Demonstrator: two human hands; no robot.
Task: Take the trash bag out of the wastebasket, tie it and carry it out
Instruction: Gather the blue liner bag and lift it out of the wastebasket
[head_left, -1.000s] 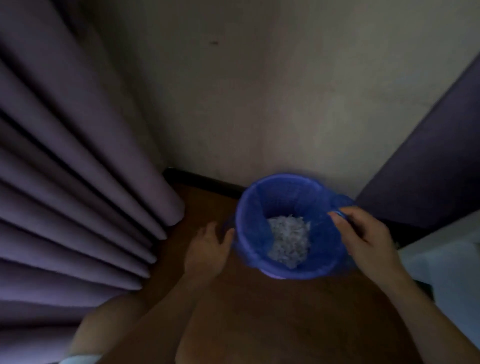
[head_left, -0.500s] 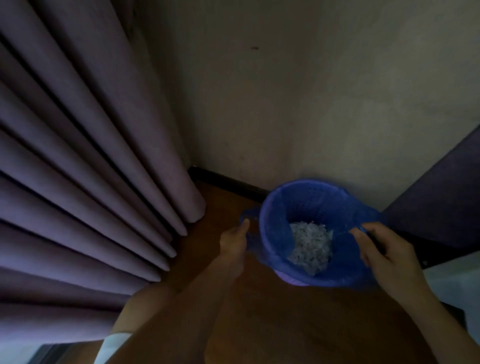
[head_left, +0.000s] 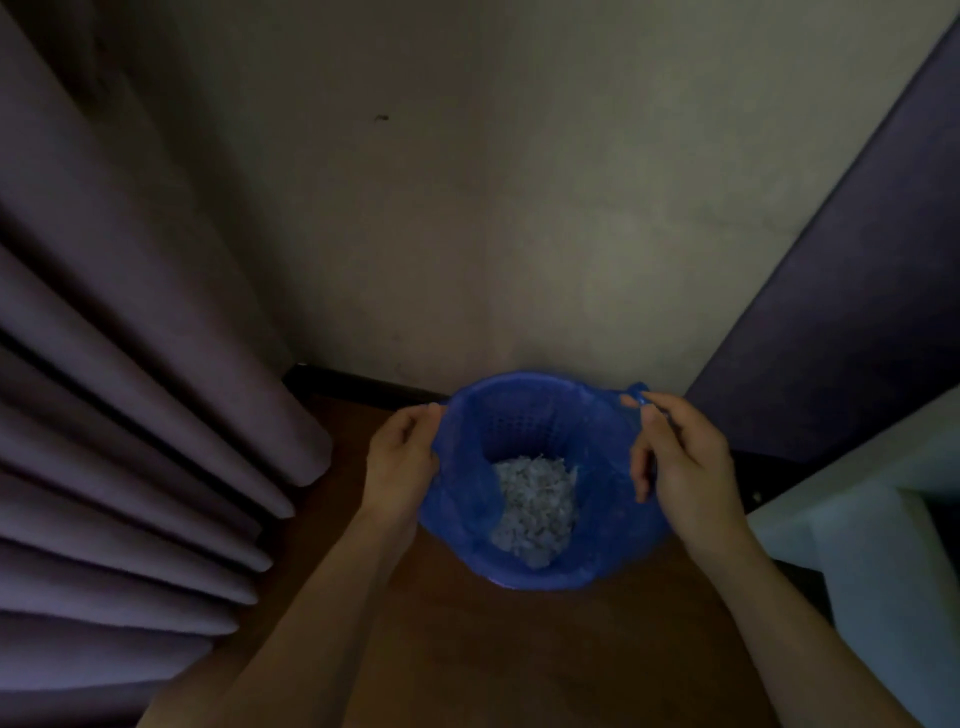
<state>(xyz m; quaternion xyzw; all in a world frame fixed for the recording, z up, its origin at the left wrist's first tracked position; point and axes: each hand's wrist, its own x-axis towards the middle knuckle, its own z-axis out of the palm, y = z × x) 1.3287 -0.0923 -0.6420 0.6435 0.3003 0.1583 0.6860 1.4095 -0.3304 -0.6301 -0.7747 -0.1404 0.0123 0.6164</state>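
Observation:
A blue plastic trash bag (head_left: 462, 499) lines a round blue mesh wastebasket (head_left: 519, 415) standing on the wooden floor by the wall. Pale crumpled scraps (head_left: 535, 504) lie at the bottom of the bag. My left hand (head_left: 402, 462) pinches the bag's left edge at the rim. My right hand (head_left: 680, 457) pinches a tab of the bag's right edge between thumb and forefinger, just above the rim. The basket's lower body is hidden under the bag.
Purple curtain folds (head_left: 130, 415) hang to the floor at the left. A plain wall (head_left: 467, 208) rises behind the basket, with a dark baseboard (head_left: 358, 384). A dark panel (head_left: 857, 312) slants at the right above pale bedding (head_left: 883, 571). Brown floor (head_left: 467, 649) lies in front.
My left hand went from resting open beside the basket to gripping the bag's left edge. My right hand shifted up along the right edge. The bag's edges now stand lifted off the rim.

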